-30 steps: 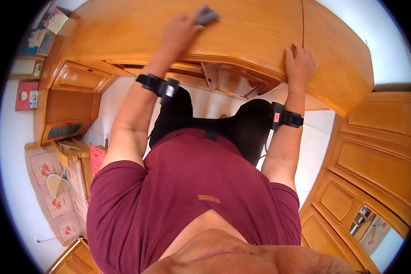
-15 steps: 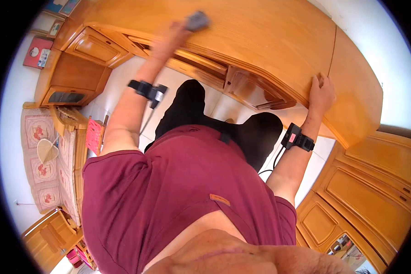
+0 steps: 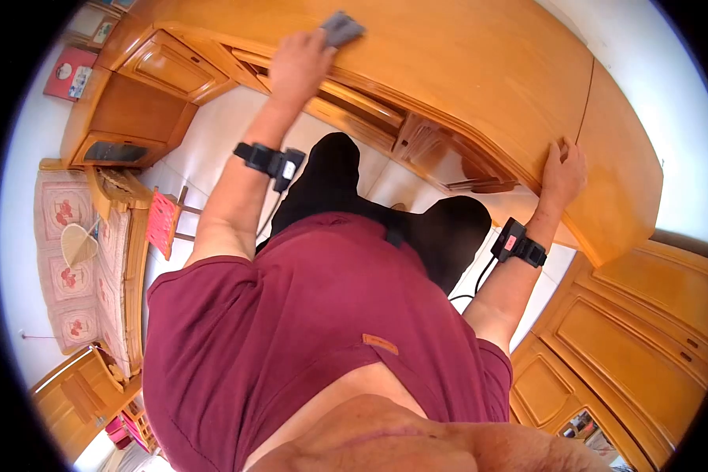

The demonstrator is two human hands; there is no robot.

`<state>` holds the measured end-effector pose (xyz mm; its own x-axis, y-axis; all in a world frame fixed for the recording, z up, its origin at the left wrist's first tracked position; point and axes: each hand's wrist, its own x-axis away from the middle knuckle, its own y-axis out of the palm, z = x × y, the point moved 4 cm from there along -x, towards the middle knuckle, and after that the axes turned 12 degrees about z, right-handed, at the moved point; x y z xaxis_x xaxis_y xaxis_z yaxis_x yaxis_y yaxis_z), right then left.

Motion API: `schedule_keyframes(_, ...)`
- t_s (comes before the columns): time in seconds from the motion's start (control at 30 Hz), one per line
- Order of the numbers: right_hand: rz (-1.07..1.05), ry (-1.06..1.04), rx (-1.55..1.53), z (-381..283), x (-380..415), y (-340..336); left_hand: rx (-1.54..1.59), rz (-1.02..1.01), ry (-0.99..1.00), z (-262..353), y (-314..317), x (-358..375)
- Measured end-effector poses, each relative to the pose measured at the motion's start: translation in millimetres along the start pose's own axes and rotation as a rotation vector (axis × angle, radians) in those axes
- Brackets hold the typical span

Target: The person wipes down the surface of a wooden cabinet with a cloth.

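My left hand [image 3: 301, 64] reaches over the front edge of the wooden desktop [image 3: 464, 59], its fingers pressed on a folded grey cloth [image 3: 343, 29] that lies against the surface. On the other side, my right hand [image 3: 565, 171] rests on the desktop near its front edge, beside a dark seam. Its fingers are loosely bent and a little apart, and nothing shows between them. Each wrist wears a black strap with a small box and a cable.
Below the desktop are drawers [image 3: 354, 110] and a glossy door panel [image 3: 448, 157]. Wooden cabinets [image 3: 629, 330] stand at the right. A pink-topped stool [image 3: 164, 223] and a cushioned bench [image 3: 67, 275] are at the left. My knees are under the desk edge.
The view has shifted slightly, with the desk appearing farther right. My left forearm and wrist have moved right in the picture, and the blurred left hand is now sharp. The cloth remains under its fingers.
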<state>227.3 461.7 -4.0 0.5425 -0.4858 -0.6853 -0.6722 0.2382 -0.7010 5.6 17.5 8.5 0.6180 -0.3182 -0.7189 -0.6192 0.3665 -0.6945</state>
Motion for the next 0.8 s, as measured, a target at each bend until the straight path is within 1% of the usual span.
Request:
schedule_keyframes(0.03,-0.044,0.047,-0.035,3.5,0.4,3.6,0.067,0.025,0.042,18.4,-2.0,6.3)
schedule_keyframes(0.07,-0.044,0.044,-0.036,4.0,0.4,4.2,0.065,0.026,0.039,35.4,-6.2,11.5)
schedule_keyframes(0.13,-0.034,0.049,-0.036,3.6,0.7,3.3,0.22,0.073,0.189,62.9,-16.5,19.3)
schedule_keyframes(0.17,-0.033,0.046,-0.04,3.3,0.9,2.6,0.216,0.075,0.187,59.9,-16.5,20.1)
schedule_keyframes(0.23,-0.016,0.033,-0.065,2.0,0.6,0.2,0.293,0.027,0.257,53.8,-13.8,21.1)
schedule_keyframes(0.27,-0.016,0.031,-0.065,1.9,0.5,0.0,0.292,0.028,0.256,43.8,-12.0,20.3)
schedule_keyframes(0.3,-0.008,0.027,-0.066,2.4,0.6,0.0,0.226,0.051,0.206,24.7,-9.0,18.1)
schedule_keyframes(0.33,-0.002,0.022,-0.066,2.0,1.1,-0.3,0.161,0.073,0.156,2.3,-5.2,15.8)
schedule_keyframes(0.4,-0.026,0.061,-0.109,1.1,0.1,-3.4,-0.001,0.033,0.048,-58.0,9.6,8.5)
schedule_keyframes(0.47,-0.053,0.099,-0.152,1.0,0.1,-2.4,-0.288,-0.018,0.215,-132.2,31.7,7.6)
schedule_keyframes(0.53,-0.028,0.074,-0.091,2.2,1.6,-2.0,-0.296,-0.134,-0.112,-182.6,30.0,-11.0)
schedule_keyframes(0.57,-0.029,0.074,-0.088,1.4,1.8,-2.7,-0.293,-0.136,-0.111,-208.6,41.4,-14.7)
schedule_keyframes(0.63,-0.033,0.071,-0.032,-1.1,1.2,-4.8,-0.13,-0.083,-0.467,-267.5,66.1,-20.0)
schedule_keyframes(0.67,-0.033,0.07,-0.03,-0.9,1.1,-4.5,-0.128,-0.084,-0.468,-276.7,73.4,-22.7)
schedule_keyframes(0.73,-0.033,0.062,-0.033,0.1,1.2,-4.6,-0.044,-0.012,-0.703,-287.1,76.6,-23.5)
schedule_keyframes(0.77,-0.032,0.064,-0.031,0.9,1.2,-5.1,-0.041,-0.013,-0.702,-284.8,80.6,-21.9)
schedule_keyframes(0.8,-0.031,0.047,-0.03,-1.5,0.3,-7.0,0.027,0.05,-0.777,-275.5,77.3,-19.2)
